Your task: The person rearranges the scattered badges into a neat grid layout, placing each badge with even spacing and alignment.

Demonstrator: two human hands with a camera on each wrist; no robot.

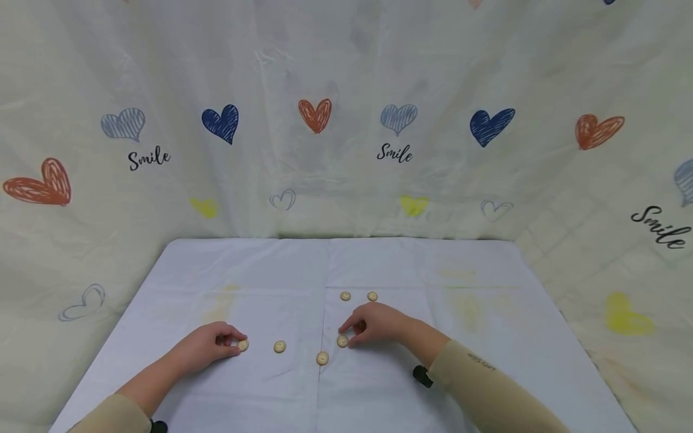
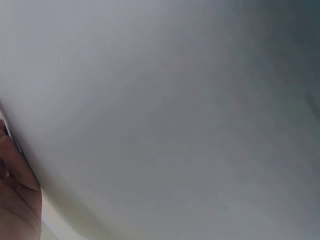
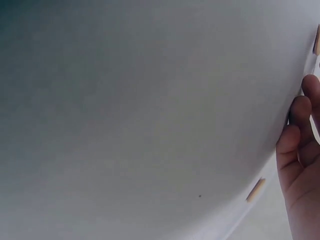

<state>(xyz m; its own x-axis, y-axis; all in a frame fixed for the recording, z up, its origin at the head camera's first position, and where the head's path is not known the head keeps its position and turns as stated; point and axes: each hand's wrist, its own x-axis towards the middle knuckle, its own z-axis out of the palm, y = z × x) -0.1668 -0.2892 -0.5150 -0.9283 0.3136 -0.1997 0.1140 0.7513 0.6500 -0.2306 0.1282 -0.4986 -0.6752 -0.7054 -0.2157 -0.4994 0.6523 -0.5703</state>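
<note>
My left hand [image 1: 208, 346] is low over the white-covered table, with thumb and index finger pinching a round wooden button [image 1: 243, 346] at its edges. To the right, my right hand [image 1: 379, 323] has its thumb and index finger on either side of another wooden button [image 1: 342, 341], gripping it against the cloth. Between the hands lie two more buttons, one left of centre [image 1: 279, 346] and one nearer the right hand [image 1: 322, 358]. The left wrist view shows only part of the left hand [image 2: 20, 195]; its button is hidden there. Curled fingers of the right hand [image 3: 302, 155] appear in the right wrist view.
Beyond the right hand, two buttons, a left one [image 1: 345, 296] and a right one [image 1: 372, 296], lie side by side. A creased white cloth [image 1: 260, 258] covers the table. Behind it hangs a pale curtain [image 1: 346, 54] printed with hearts.
</note>
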